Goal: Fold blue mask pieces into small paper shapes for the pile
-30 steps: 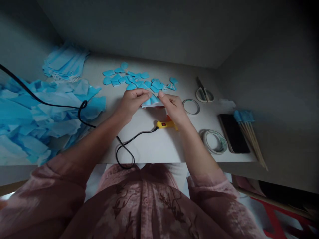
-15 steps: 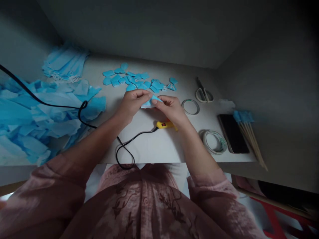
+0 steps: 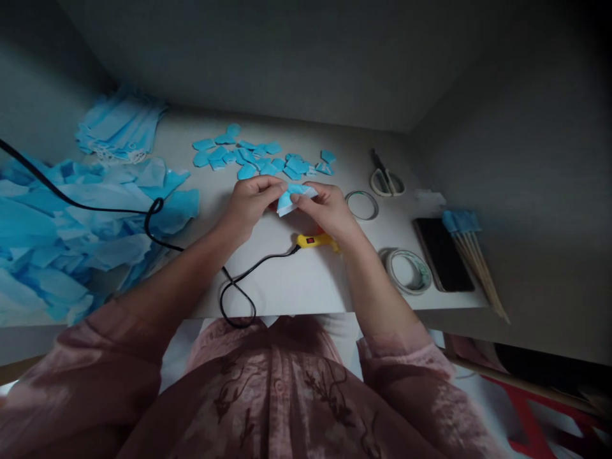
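Between my two hands is a folded blue and white piece of fabric (image 3: 292, 196), with a white edge at its lower left and right. My left hand (image 3: 252, 203) pinches its left side. My right hand (image 3: 327, 207) grips its right side, the thumb lying across the front. Just below my right hand rests a yellow tool (image 3: 310, 241) with a red switch and a black cord (image 3: 268, 257); part of it is hidden by that hand. Several small blue cut pieces (image 3: 246, 171) lie beyond my hands.
Blue and white fabric scraps (image 3: 119, 248) are heaped at left, below a stack of blue masks (image 3: 122, 124). At right are scissors (image 3: 386, 182), a thin ring (image 3: 362, 206), a tape roll (image 3: 408, 272), a black phone (image 3: 444, 255) and blue-tipped sticks (image 3: 480, 268).
The held fabric has turned and its lower left corner now hangs further down, showing more of its white edge. The whole view has shifted slightly.
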Demonstrator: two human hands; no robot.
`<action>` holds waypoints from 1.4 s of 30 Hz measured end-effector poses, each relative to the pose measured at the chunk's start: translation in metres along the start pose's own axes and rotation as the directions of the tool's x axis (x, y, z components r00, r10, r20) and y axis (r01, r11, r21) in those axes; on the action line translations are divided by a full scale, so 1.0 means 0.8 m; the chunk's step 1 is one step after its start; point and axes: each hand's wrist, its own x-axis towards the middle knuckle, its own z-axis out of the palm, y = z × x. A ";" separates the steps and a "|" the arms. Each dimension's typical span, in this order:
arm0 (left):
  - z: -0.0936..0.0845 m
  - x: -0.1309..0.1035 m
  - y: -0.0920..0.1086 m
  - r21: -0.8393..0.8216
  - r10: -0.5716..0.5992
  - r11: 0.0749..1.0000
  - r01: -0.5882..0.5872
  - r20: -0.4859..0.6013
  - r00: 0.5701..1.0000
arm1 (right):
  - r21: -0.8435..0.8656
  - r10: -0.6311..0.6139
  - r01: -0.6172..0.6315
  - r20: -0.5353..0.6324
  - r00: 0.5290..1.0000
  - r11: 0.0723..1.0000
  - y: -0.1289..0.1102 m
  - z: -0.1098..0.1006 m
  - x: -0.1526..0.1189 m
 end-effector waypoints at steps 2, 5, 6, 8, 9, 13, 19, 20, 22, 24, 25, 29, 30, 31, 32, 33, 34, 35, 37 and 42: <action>-0.002 0.000 0.004 0.049 0.002 0.999 -0.004 0.040 0.999 | -0.023 0.009 -0.009 0.016 1.000 1.000 -0.002 -0.001 -0.002; -0.006 0.002 0.007 0.155 0.029 0.987 -0.037 0.059 0.998 | -0.061 0.047 -0.045 0.030 0.998 0.997 -0.004 -0.001 -0.004; -0.007 0.002 0.007 0.178 0.045 0.983 -0.054 0.051 0.998 | -0.067 0.055 -0.053 0.031 0.998 0.996 -0.004 -0.002 -0.004; -0.006 0.003 0.006 0.197 0.077 0.977 -0.082 0.032 0.997 | -0.061 0.052 -0.051 0.015 0.999 0.997 -0.001 -0.002 -0.002; -0.005 0.003 0.006 0.195 0.086 0.977 -0.089 0.026 0.996 | -0.049 0.041 -0.041 0.001 0.999 0.998 0.001 -0.002 0.000; 0.000 0.003 0.005 0.150 0.051 0.987 -0.051 0.006 0.999 | 0.000 -0.014 0.014 -0.043 0.999 1.000 0.007 -0.005 0.005; 0.002 0.000 0.009 0.155 -0.020 0.988 0.013 0.040 0.999 | -0.023 -0.026 0.025 -0.035 0.999 0.999 0.003 -0.009 0.004; 0.001 0.000 0.010 0.165 -0.021 0.986 0.012 0.053 0.998 | -0.029 -0.027 0.027 -0.028 0.999 0.999 0.002 -0.009 0.004; 0.001 -0.001 0.011 0.175 -0.023 0.984 0.011 0.067 0.998 | -0.037 -0.033 0.032 -0.018 0.999 0.999 0.001 -0.008 0.003; 0.000 -0.001 0.012 0.166 -0.022 0.986 0.014 0.052 0.998 | -0.015 -0.062 0.061 -0.028 0.998 0.998 0.001 -0.008 0.004; 0.000 0.000 0.012 0.152 -0.022 0.988 0.017 0.037 0.999 | 0.006 -0.083 0.084 -0.049 0.995 0.996 0.003 -0.008 0.005; -0.003 0.002 0.013 0.038 -0.023 0.999 0.025 -0.035 0.999 | 0.003 -0.184 0.187 -0.188 0.965 0.982 0.013 -0.014 0.010; -0.004 0.003 0.013 0.011 -0.025 1.000 0.025 -0.046 0.999 | -0.039 -0.220 0.217 -0.203 0.954 0.975 0.016 -0.016 0.010; -0.005 0.004 0.013 -0.010 -0.028 1.000 0.027 -0.052 0.998 | -0.091 -0.265 0.251 -0.204 0.943 0.964 0.018 -0.017 0.011; -0.006 0.004 0.012 -0.026 -0.032 0.999 0.030 -0.054 0.998 | -0.146 -0.312 0.288 -0.191 0.931 0.947 0.019 -0.018 0.011; -0.006 0.004 0.012 -0.039 -0.037 0.999 0.035 -0.053 0.998 | -0.202 -0.357 0.323 -0.167 0.919 0.925 0.020 -0.018 0.010; -0.006 0.004 0.011 -0.051 -0.041 0.998 0.038 -0.050 0.998 | -0.258 -0.395 0.353 -0.137 0.908 0.900 0.020 -0.018 0.009; -0.006 0.004 0.011 -0.062 -0.044 0.997 0.041 -0.045 0.998 | -0.310 -0.427 0.378 -0.107 0.898 0.873 0.019 -0.017 0.008; -0.006 0.004 0.010 -0.080 -0.049 0.996 0.046 -0.036 0.998 | -0.391 -0.473 0.416 -0.059 0.879 0.821 0.018 -0.014 0.006; -0.004 0.003 0.011 -0.100 -0.064 0.993 0.061 -0.034 0.997 | -0.479 -0.528 0.447 -0.040 0.848 0.755 0.020 -0.009 0.006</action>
